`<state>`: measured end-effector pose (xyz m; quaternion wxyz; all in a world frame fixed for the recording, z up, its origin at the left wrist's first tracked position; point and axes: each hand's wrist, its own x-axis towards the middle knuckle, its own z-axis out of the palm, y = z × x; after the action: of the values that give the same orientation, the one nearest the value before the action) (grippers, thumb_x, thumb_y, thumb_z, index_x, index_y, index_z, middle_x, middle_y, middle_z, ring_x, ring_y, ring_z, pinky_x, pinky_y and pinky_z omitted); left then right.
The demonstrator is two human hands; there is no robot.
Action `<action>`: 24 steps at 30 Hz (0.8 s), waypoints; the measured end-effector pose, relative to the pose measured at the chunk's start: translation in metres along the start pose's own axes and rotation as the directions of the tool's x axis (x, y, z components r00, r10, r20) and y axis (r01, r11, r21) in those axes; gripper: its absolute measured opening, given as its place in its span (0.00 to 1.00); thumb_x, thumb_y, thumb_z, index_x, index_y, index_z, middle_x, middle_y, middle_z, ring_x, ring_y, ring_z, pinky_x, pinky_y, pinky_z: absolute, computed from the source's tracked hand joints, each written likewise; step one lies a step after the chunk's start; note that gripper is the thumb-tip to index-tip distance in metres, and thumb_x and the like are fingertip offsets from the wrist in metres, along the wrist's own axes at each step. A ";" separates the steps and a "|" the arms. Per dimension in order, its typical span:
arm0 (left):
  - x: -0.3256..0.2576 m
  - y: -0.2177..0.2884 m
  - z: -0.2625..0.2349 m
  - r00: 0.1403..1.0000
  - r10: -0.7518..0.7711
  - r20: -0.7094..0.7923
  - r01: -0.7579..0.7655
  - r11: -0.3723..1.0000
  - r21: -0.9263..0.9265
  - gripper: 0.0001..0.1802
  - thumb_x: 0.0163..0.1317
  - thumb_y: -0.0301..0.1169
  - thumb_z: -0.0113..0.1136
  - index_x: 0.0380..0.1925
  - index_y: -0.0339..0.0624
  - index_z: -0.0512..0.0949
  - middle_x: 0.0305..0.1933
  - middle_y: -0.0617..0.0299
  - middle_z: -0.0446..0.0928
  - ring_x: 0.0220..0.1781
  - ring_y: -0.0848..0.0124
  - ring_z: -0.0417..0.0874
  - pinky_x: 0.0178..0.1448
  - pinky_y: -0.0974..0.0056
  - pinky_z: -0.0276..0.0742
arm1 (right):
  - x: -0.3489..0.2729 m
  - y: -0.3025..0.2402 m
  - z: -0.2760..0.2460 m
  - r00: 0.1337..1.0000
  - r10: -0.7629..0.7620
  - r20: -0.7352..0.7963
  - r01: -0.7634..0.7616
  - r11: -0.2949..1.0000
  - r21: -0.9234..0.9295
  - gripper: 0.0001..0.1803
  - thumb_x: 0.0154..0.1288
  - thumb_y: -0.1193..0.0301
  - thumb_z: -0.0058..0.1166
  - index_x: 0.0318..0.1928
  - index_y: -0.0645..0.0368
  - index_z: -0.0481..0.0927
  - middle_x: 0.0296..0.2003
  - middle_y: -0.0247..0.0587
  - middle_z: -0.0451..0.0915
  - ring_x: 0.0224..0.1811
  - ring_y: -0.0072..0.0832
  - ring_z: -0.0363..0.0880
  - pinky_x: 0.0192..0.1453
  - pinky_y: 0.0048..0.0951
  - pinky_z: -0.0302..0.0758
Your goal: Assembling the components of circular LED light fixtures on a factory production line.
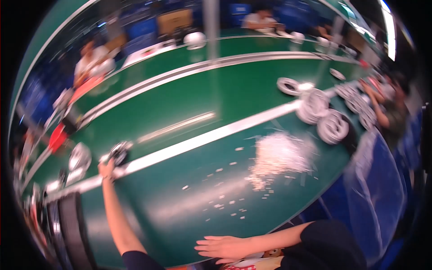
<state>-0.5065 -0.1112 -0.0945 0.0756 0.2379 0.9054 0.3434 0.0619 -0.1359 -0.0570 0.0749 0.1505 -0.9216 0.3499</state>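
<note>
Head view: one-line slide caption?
Left hand at a dark-and-silver part, right hand open, palm down, white pieces heaped on the green table.

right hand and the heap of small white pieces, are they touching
Apart. In the head view, green tabletop shows between the right hand and the heap of small white pieces.

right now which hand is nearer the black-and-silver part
Left. The left hand is right at the black-and-silver part, its grip blurred; the right hand is farther off, by the near edge of the green table.
</note>
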 end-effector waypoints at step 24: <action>-0.217 0.103 0.075 0.943 -0.044 -0.331 -0.281 0.434 -0.856 0.13 0.61 0.27 0.50 0.42 0.30 0.65 0.45 0.54 0.71 0.45 0.66 0.75 0.48 0.61 0.76 | -0.276 0.033 -0.148 0.236 0.200 -0.951 -0.809 0.582 -0.078 0.11 0.42 0.80 0.56 0.32 0.62 0.78 0.44 0.47 0.75 0.48 0.42 0.72 0.52 0.35 0.67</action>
<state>-0.2548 -0.1047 -0.0886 0.0246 0.1697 0.5674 0.8054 0.3164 0.0483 -0.0341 0.4493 -0.4115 -0.7886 0.0832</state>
